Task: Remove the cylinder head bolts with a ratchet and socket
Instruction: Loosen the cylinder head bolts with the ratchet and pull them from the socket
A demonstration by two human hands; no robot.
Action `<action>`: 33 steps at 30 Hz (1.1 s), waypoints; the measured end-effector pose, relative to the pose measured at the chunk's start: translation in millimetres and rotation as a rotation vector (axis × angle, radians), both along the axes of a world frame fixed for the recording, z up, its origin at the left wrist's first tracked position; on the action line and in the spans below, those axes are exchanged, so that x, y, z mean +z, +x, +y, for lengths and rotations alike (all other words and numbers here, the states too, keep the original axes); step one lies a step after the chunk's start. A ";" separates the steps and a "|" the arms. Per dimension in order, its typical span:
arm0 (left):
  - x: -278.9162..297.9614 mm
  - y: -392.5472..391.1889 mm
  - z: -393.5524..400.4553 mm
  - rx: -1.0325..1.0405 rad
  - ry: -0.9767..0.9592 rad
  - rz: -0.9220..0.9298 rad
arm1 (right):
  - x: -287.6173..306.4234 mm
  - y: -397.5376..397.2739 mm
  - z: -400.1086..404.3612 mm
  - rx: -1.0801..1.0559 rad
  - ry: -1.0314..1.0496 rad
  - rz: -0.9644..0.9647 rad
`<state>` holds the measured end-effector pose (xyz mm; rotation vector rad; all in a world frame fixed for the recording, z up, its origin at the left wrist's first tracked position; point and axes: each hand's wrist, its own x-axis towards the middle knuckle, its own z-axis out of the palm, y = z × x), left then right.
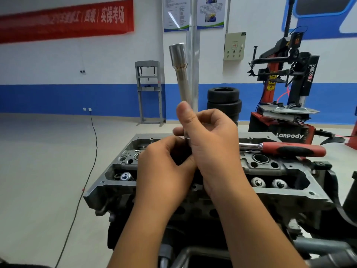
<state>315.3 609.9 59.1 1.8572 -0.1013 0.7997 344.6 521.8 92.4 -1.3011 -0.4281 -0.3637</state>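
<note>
A: Where do things stand?

B: Both hands are together above the grey cast-metal cylinder head (195,192). The right hand (210,144) is curled round the lower end of a long, slim, chrome-steel socket extension (180,74) that stands nearly upright, flared end on top. The left hand (166,163) pinches at its base, where something dark sits, too hidden to name.

A: And the ratchet?

B: The chrome ratchet with the red-and-black handle (286,148) lies unheld on the far right edge of the cylinder head, just beside the right hand.

A: What could go wrong?

B: In my judgement, a small piece slipping from those fingers could drop into the open valve wells of the head right below. A half-seated joint might also part under load and round a bolt.

A: Anything in the way?

B: Nothing over the head itself. Behind it stand stacked black tyres (224,102); beyond its right end, a red-and-black tyre changer (286,93); far behind its left end, a grey shop press (149,91). A black cable (92,147) trails across the floor left of the head.
</note>
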 end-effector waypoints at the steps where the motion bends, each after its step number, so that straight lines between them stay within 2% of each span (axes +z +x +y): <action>1: -0.1 -0.6 -0.6 0.013 0.024 -0.004 | 0.6 0.2 -1.6 -0.036 -0.022 -0.030; 4: 0.9 -0.8 0.9 -0.019 0.167 0.015 | 4.6 3.3 -5.4 -0.068 -0.074 -0.075; 7: 0.5 0.3 3.4 -0.116 0.138 0.033 | 10.1 6.8 -11.1 0.003 -0.149 -0.063; 11: -3.4 2.9 2.7 -0.009 0.089 -0.022 | 13.2 3.0 -13.3 0.100 -0.175 -0.056; 14: -3.0 3.1 0.2 0.048 0.120 -0.054 | 12.3 0.7 -11.3 0.014 -0.134 -0.150; 17: -0.6 1.2 2.3 -0.070 0.118 -0.033 | 13.3 -0.4 -9.7 -0.012 -0.144 -0.195; 20: 0.7 0.4 5.7 -0.160 0.082 -0.003 | 13.6 1.0 -10.7 -0.003 -0.158 -0.147; 23: -0.2 1.5 1.0 -0.049 0.068 -0.003 | 12.1 1.4 -12.1 0.047 -0.092 -0.109; 27: 1.3 1.4 -5.1 0.101 0.172 -0.021 | 8.3 1.1 -13.4 -0.005 -0.089 -0.152; 31: 1.5 0.9 2.5 -0.154 0.156 0.024 | 10.4 4.3 -15.6 -0.004 -0.137 -0.149; 33: 0.2 2.0 5.4 -0.152 0.105 0.025 | 12.7 3.5 -15.3 0.041 -0.141 -0.123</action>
